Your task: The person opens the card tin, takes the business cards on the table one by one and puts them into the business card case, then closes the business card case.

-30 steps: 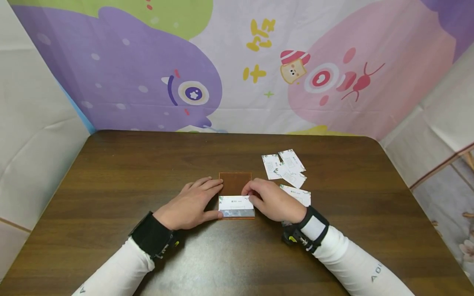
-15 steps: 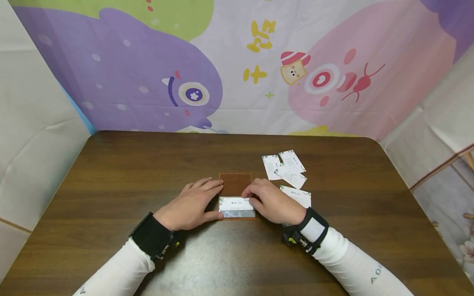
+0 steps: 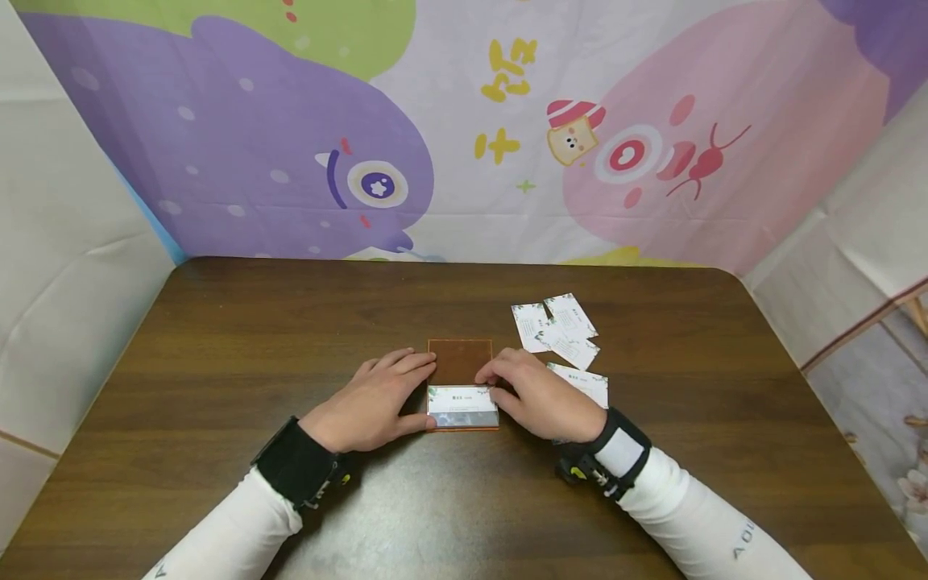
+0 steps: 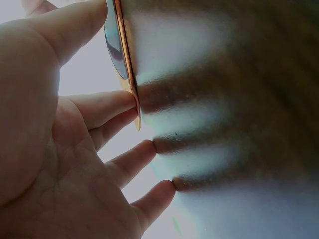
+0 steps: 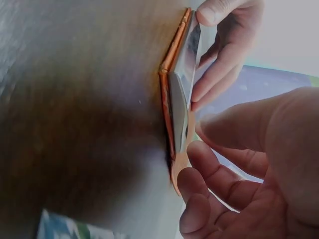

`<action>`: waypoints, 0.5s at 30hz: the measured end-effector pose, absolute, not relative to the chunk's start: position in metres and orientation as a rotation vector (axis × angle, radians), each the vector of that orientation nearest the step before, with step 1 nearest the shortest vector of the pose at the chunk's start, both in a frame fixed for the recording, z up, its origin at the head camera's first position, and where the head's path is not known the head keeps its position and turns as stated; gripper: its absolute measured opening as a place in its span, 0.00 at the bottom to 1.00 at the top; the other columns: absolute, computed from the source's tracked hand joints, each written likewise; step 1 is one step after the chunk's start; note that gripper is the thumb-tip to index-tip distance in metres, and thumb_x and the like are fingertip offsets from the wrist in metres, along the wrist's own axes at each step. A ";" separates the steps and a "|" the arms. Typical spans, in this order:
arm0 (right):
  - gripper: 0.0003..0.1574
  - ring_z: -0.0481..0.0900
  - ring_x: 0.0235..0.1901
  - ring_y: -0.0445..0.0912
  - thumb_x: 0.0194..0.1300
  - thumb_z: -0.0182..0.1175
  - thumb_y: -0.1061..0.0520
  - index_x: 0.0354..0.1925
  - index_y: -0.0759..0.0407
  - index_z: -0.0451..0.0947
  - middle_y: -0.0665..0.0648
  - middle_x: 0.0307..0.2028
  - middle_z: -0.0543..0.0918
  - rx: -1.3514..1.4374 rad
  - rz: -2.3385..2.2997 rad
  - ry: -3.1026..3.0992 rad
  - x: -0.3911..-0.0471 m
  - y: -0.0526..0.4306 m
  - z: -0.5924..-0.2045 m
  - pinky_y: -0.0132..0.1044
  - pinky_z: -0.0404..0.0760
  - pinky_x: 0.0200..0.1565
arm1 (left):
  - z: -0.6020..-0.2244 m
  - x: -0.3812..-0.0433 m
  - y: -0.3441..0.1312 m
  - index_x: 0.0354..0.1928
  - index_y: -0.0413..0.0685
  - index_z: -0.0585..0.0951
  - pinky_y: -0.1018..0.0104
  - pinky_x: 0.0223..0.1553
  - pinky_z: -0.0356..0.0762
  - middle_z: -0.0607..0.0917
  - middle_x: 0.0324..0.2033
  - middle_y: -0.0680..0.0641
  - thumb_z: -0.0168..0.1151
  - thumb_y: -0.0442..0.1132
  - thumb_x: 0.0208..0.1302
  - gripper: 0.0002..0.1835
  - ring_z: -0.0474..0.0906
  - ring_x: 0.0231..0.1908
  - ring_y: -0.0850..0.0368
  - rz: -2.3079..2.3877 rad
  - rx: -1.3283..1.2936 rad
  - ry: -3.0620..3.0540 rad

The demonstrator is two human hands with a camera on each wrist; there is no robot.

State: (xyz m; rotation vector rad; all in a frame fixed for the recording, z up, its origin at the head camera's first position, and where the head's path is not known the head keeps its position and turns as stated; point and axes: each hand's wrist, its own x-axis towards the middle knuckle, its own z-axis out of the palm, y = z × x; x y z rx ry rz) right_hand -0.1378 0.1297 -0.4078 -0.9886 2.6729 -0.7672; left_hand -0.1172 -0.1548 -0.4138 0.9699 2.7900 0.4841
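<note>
A brown bifold card holder [image 3: 458,361] lies spread on the table, and a white printed business card [image 3: 455,399] sits in its near half behind a greyish clear strip. My left hand [image 3: 373,401] steadies the holder's left side: the thumb rests at the near corner, extended fingers at the far half's edge. In the left wrist view the index fingertip meets the holder's thin brown rim [image 4: 133,82]. At the card's far right corner, my right hand [image 3: 547,399] has thumb and index pinched, other fingers curled. The right wrist view shows that thumb [image 5: 214,128] against the raised card edge.
Beyond my right hand, several white cards [image 3: 571,348] lie overlapping on the brown wooden table [image 3: 290,322]. Another card [image 3: 589,383] is partly covered by that hand. A cartoon-printed cloth [image 3: 500,225] hangs behind the table's far edge.
My right hand has shifted slightly right along the card's far edge, its thumb closer to the corner. The left hand and the holder stay in place.
</note>
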 end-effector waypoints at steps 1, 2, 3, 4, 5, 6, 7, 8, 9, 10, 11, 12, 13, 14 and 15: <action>0.12 0.79 0.49 0.45 0.78 0.61 0.62 0.55 0.56 0.84 0.50 0.48 0.82 -0.983 -0.771 2.676 -0.138 0.131 -0.407 0.43 0.80 0.52 | -0.414 -0.117 -0.155 0.78 0.39 0.69 0.32 0.69 0.65 0.69 0.77 0.41 0.69 0.60 0.71 0.45 0.60 0.77 0.37 0.485 0.969 2.790; 0.12 0.79 0.49 0.45 0.77 0.62 0.61 0.55 0.55 0.84 0.50 0.48 0.82 -0.981 -0.775 2.682 -0.137 0.133 -0.407 0.44 0.80 0.52 | -0.413 -0.117 -0.155 0.78 0.39 0.69 0.32 0.69 0.65 0.69 0.77 0.41 0.69 0.60 0.71 0.45 0.60 0.78 0.37 0.488 0.967 2.789; 0.11 0.79 0.49 0.46 0.77 0.62 0.61 0.55 0.55 0.84 0.50 0.48 0.82 -0.981 -0.777 2.690 -0.137 0.134 -0.407 0.44 0.80 0.53 | -0.413 -0.117 -0.155 0.78 0.39 0.69 0.32 0.69 0.65 0.69 0.77 0.41 0.69 0.60 0.71 0.45 0.60 0.78 0.37 0.490 0.967 2.789; 0.11 0.79 0.49 0.46 0.77 0.63 0.61 0.55 0.55 0.84 0.50 0.48 0.82 -0.980 -0.778 2.697 -0.137 0.136 -0.407 0.45 0.80 0.53 | -0.413 -0.117 -0.155 0.78 0.39 0.69 0.32 0.69 0.65 0.69 0.77 0.41 0.69 0.60 0.71 0.45 0.59 0.78 0.36 0.493 0.965 2.787; 0.11 0.79 0.49 0.46 0.76 0.64 0.60 0.55 0.55 0.84 0.50 0.48 0.82 -0.976 -0.778 2.702 -0.137 0.138 -0.406 0.45 0.80 0.54 | -0.413 -0.117 -0.155 0.78 0.38 0.69 0.32 0.69 0.64 0.69 0.77 0.41 0.69 0.60 0.71 0.45 0.59 0.78 0.36 0.496 0.964 2.786; 0.11 0.79 0.49 0.46 0.76 0.65 0.60 0.55 0.55 0.84 0.50 0.48 0.82 -0.977 -0.778 2.710 -0.138 0.140 -0.407 0.45 0.79 0.54 | -0.413 -0.117 -0.155 0.79 0.38 0.69 0.32 0.69 0.64 0.69 0.77 0.41 0.69 0.60 0.71 0.45 0.59 0.78 0.36 0.498 0.963 2.785; 0.12 0.79 0.49 0.46 0.75 0.66 0.60 0.55 0.55 0.84 0.50 0.48 0.82 -0.977 -0.777 2.716 -0.138 0.142 -0.407 0.45 0.79 0.54 | -0.412 -0.117 -0.155 0.79 0.38 0.69 0.32 0.70 0.64 0.69 0.77 0.41 0.69 0.60 0.71 0.45 0.59 0.78 0.36 0.499 0.961 2.785; 0.12 0.79 0.49 0.46 0.75 0.66 0.60 0.55 0.56 0.84 0.50 0.48 0.82 -0.979 -0.775 2.723 -0.138 0.145 -0.407 0.45 0.79 0.55 | -0.412 -0.117 -0.155 0.79 0.38 0.69 0.32 0.70 0.64 0.69 0.77 0.41 0.69 0.60 0.71 0.45 0.59 0.78 0.36 0.501 0.960 2.784; 0.12 0.79 0.49 0.46 0.74 0.67 0.60 0.55 0.56 0.83 0.50 0.48 0.83 -0.978 -0.776 2.725 -0.138 0.147 -0.407 0.45 0.79 0.55 | -0.412 -0.116 -0.154 0.79 0.38 0.68 0.32 0.70 0.64 0.69 0.77 0.41 0.69 0.60 0.71 0.45 0.59 0.78 0.36 0.502 0.958 2.783; 0.13 0.79 0.49 0.46 0.74 0.67 0.60 0.55 0.56 0.83 0.51 0.48 0.83 -0.974 -0.779 2.725 -0.138 0.149 -0.406 0.46 0.79 0.55 | -0.412 -0.116 -0.154 0.79 0.38 0.68 0.32 0.70 0.64 0.69 0.77 0.41 0.69 0.60 0.71 0.45 0.59 0.78 0.36 0.503 0.957 2.783; 0.13 0.79 0.49 0.47 0.74 0.68 0.60 0.55 0.57 0.83 0.51 0.49 0.83 -0.967 -0.784 2.723 -0.138 0.152 -0.406 0.46 0.79 0.55 | -0.412 -0.116 -0.154 0.79 0.39 0.68 0.32 0.70 0.64 0.69 0.77 0.41 0.69 0.60 0.71 0.45 0.59 0.78 0.36 0.503 0.956 2.783; 0.14 0.79 0.49 0.47 0.74 0.68 0.60 0.55 0.57 0.83 0.52 0.49 0.83 -0.959 -0.788 2.723 -0.138 0.154 -0.406 0.46 0.80 0.54 | -0.413 -0.116 -0.154 0.79 0.39 0.68 0.32 0.70 0.64 0.69 0.77 0.41 0.69 0.60 0.71 0.45 0.59 0.78 0.36 0.502 0.956 2.784; 0.14 0.79 0.49 0.47 0.73 0.69 0.60 0.55 0.58 0.83 0.52 0.49 0.83 -0.951 -0.793 2.723 -0.138 0.156 -0.405 0.46 0.80 0.54 | -0.413 -0.117 -0.154 0.79 0.39 0.68 0.32 0.70 0.63 0.69 0.77 0.41 0.69 0.60 0.71 0.45 0.59 0.78 0.36 0.503 0.956 2.784; 0.14 0.79 0.49 0.48 0.73 0.69 0.60 0.55 0.58 0.83 0.52 0.48 0.83 -0.944 -0.796 2.725 -0.138 0.159 -0.405 0.46 0.80 0.54 | -0.413 -0.117 -0.154 0.79 0.39 0.68 0.32 0.70 0.63 0.69 0.77 0.41 0.69 0.60 0.71 0.45 0.59 0.78 0.37 0.503 0.957 2.784; 0.14 0.79 0.49 0.48 0.73 0.69 0.59 0.55 0.58 0.83 0.52 0.48 0.83 -0.935 -0.801 2.726 -0.138 0.161 -0.404 0.46 0.80 0.53 | -0.413 -0.117 -0.154 0.79 0.39 0.68 0.32 0.70 0.63 0.69 0.77 0.41 0.69 0.60 0.71 0.45 0.59 0.78 0.36 0.503 0.958 2.785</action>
